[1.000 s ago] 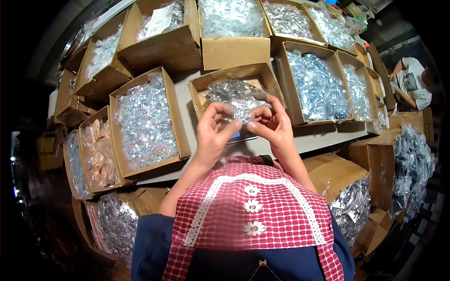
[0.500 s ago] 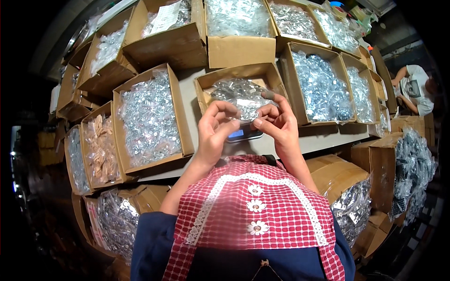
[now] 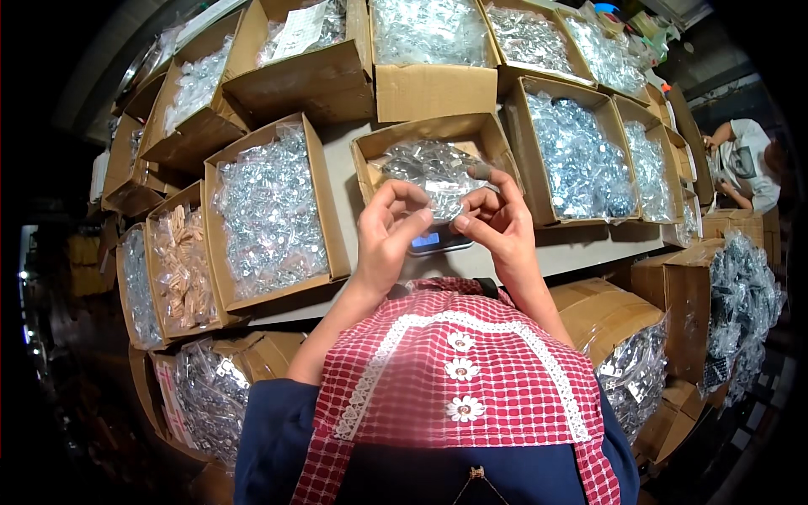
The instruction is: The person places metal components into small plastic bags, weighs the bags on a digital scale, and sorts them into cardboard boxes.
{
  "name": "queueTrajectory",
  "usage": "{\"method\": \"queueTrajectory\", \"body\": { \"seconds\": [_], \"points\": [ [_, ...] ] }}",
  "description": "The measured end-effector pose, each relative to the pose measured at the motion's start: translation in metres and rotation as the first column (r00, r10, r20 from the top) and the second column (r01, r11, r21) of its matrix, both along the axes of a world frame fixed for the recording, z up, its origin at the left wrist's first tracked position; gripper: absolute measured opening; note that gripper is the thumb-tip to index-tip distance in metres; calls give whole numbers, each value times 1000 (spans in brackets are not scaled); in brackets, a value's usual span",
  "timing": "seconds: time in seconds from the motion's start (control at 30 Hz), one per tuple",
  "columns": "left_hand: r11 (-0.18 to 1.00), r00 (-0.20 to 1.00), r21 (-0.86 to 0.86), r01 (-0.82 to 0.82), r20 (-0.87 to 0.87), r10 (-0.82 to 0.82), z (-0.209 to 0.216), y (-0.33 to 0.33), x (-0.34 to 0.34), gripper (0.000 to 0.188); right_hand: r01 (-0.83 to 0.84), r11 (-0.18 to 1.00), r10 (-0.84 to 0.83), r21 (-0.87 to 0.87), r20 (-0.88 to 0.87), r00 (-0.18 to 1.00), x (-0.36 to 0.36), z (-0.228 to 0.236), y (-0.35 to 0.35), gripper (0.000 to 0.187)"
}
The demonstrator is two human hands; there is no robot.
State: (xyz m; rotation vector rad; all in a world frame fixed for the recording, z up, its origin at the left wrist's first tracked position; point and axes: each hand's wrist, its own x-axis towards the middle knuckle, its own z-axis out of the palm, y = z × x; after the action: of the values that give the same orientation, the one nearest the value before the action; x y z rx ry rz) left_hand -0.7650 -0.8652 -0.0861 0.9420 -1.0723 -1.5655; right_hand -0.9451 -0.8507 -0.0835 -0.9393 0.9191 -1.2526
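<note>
Pinching clear bag [image 3: 446, 204] with left hand [image 3: 387, 231] and right hand [image 3: 505, 223], both hands nearly closed; scale [image 3: 433, 240] below, carton [image 3: 459, 128] of bagged metal parts [image 3: 421, 158] beyond.

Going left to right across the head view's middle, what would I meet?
Greyish bagged parts, tan pieces, silvery parts, left-hand fingers, clear bag, right-hand fingers, bluish packets, paler packets, person in white.

Packing workshop, likely — open cardboard boxes [image 3: 436, 94], bagged metal parts [image 3: 444, 190] crowding pale worktable [image 3: 581, 251]; blue-lit display [image 3: 425, 241]; another person [image 3: 747, 160] beyond.
</note>
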Motion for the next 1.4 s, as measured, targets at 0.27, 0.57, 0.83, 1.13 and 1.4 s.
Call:
{"method": "queueTrajectory", "body": {
  "seconds": [0.27,0.57,0.83,1.13,1.4],
  "points": [
    [999,1000,23,-23,-11,24,0,1,-1,19,3,1000,-3,1,2,1000,-1,-1,-1,61],
    [1000,1000,25,-15,-25,15,-5,1,-1,21,13,1000,-13,0,0,1000,-1,-3,-1,62],
    [999,999,20,34,-32,-33,-3,3,-1,29,-5,1000,6,-30,8,1000,0,-4,0,61],
    [998,998,53,30,-64,-27,-2,3,-1,29,-29,999,29,-23,36,999,-1,-8,1,63],
    [1000,997,20,-12,-81,13,-9,3,-2,30,-54,998,55,-19,50,997,-1,-8,0,65]
  ]
}}
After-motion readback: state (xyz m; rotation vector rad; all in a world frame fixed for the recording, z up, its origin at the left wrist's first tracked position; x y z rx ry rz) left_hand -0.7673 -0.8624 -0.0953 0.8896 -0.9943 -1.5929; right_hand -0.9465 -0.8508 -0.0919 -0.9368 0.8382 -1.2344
